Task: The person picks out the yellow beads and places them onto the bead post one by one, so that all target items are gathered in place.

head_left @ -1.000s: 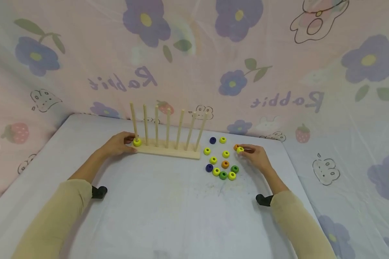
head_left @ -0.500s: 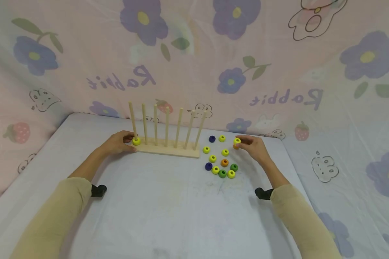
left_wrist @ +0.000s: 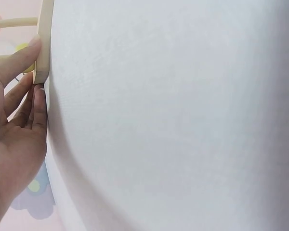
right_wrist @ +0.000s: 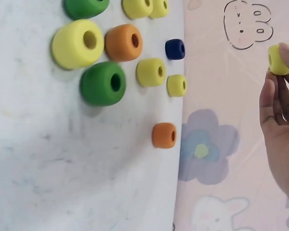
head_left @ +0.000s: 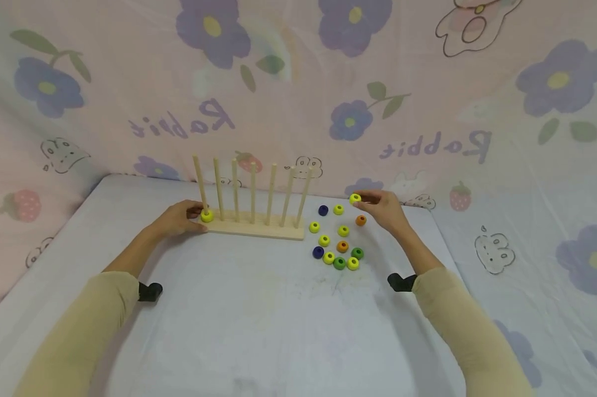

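Note:
A wooden peg stand (head_left: 254, 230) with a row of upright pegs stands toward the back of the table. My left hand (head_left: 173, 219) grips its left end, thumb at the front and fingers round the end. One yellow bead (head_left: 207, 216) sits at the bottom of the leftmost peg. Raised above the table at the back right, my right hand (head_left: 387, 210) pinches another yellow bead (right_wrist: 278, 60) between thumb and fingertips. The bead's hole shows in the right wrist view. Below that hand lies an orange bead (head_left: 360, 220).
Loose beads lie right of the stand: several yellow ones (head_left: 344, 231), two green (head_left: 340, 263), two dark blue (head_left: 318, 252) and a second orange bead (head_left: 342, 246). A patterned cloth (head_left: 278, 82) hangs behind the white table (head_left: 259, 320).
My right hand has lifted the yellow bead up and slightly left, away from the orange bead, which now shows whole. The left hand stays on the stand. The head view has shifted slightly.

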Action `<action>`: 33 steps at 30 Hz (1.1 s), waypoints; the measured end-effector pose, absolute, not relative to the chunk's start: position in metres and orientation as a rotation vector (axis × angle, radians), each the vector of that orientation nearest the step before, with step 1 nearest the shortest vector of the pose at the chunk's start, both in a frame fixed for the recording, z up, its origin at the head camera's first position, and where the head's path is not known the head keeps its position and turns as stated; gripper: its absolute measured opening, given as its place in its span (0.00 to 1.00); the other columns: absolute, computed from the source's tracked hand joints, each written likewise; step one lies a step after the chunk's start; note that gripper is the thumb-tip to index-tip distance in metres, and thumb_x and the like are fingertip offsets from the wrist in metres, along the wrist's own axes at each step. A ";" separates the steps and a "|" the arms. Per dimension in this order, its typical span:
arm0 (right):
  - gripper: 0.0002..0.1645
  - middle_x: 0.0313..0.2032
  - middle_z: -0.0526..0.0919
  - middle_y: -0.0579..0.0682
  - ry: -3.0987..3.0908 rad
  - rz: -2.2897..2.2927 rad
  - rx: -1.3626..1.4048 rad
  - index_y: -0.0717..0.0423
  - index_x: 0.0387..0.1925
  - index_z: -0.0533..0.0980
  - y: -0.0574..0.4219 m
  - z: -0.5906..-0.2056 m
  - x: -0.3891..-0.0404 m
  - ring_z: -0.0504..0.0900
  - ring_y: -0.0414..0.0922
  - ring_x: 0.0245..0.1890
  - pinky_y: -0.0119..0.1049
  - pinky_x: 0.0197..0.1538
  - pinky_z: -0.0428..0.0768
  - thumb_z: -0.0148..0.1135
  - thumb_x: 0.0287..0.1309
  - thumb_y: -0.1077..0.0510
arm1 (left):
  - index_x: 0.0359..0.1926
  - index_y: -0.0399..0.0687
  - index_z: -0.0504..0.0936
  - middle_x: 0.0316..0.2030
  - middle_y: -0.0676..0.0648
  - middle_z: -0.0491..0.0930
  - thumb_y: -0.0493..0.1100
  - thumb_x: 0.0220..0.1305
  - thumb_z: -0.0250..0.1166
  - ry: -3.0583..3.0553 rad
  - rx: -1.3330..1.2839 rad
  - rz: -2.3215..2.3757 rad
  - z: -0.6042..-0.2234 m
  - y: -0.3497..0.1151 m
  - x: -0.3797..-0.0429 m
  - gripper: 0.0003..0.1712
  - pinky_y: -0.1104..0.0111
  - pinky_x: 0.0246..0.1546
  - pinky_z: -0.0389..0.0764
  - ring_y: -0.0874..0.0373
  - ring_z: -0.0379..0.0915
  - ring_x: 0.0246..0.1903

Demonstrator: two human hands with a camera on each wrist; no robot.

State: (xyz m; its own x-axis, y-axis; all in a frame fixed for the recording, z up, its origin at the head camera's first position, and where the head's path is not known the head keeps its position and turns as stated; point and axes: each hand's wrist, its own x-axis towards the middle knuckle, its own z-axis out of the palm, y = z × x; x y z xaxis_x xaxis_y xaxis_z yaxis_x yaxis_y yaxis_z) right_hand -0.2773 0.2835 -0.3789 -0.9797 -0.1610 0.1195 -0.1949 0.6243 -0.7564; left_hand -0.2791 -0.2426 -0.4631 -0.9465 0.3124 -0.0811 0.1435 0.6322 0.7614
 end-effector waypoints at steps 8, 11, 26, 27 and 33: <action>0.22 0.53 0.83 0.53 -2.735 1.291 0.413 0.51 0.57 0.81 0.263 -0.359 -0.280 0.84 0.51 0.49 0.46 0.52 0.83 0.69 0.62 0.52 | 0.69 0.25 0.62 0.64 0.27 0.66 0.40 0.59 0.74 2.656 0.368 1.188 -0.464 -0.246 -0.280 0.44 0.46 0.68 0.65 0.34 0.64 0.63; 0.22 0.52 0.84 0.54 -2.724 1.307 0.439 0.51 0.58 0.80 0.256 -0.354 -0.282 0.84 0.51 0.48 0.46 0.52 0.83 0.69 0.62 0.53 | 0.69 0.25 0.61 0.64 0.27 0.66 0.39 0.59 0.74 2.652 0.362 1.192 -0.464 -0.246 -0.280 0.44 0.46 0.68 0.64 0.34 0.64 0.64; 0.23 0.50 0.86 0.51 -2.685 1.316 0.538 0.50 0.57 0.81 0.224 -0.320 -0.287 0.85 0.45 0.46 0.36 0.51 0.83 0.70 0.61 0.51 | 0.69 0.27 0.63 0.64 0.28 0.66 0.40 0.58 0.74 2.649 0.335 1.215 -0.463 -0.242 -0.281 0.44 0.46 0.68 0.64 0.35 0.64 0.64; 0.22 0.50 0.86 0.51 -2.675 1.316 0.555 0.51 0.56 0.81 0.221 -0.319 -0.289 0.85 0.45 0.46 0.35 0.51 0.83 0.70 0.61 0.52 | 0.69 0.27 0.63 0.65 0.29 0.66 0.40 0.58 0.75 2.648 0.331 1.217 -0.463 -0.242 -0.280 0.44 0.47 0.68 0.65 0.35 0.64 0.64; 0.21 0.47 0.87 0.52 -2.607 1.315 0.660 0.52 0.55 0.82 0.207 -0.312 -0.293 0.86 0.44 0.43 0.31 0.46 0.83 0.70 0.61 0.53 | 0.69 0.28 0.63 0.65 0.29 0.66 0.41 0.57 0.75 2.644 0.315 1.235 -0.466 -0.245 -0.279 0.45 0.48 0.68 0.64 0.36 0.64 0.64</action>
State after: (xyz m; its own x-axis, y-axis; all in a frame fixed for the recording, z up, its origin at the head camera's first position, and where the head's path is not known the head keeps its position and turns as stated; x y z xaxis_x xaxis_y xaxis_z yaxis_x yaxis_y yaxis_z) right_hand -0.2933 0.2074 -0.3123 -0.8925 -0.3169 0.3210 -0.4465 0.5196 -0.7285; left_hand -0.2794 -0.2448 -0.4655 -0.9560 0.2774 -0.0956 0.1047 0.6267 0.7722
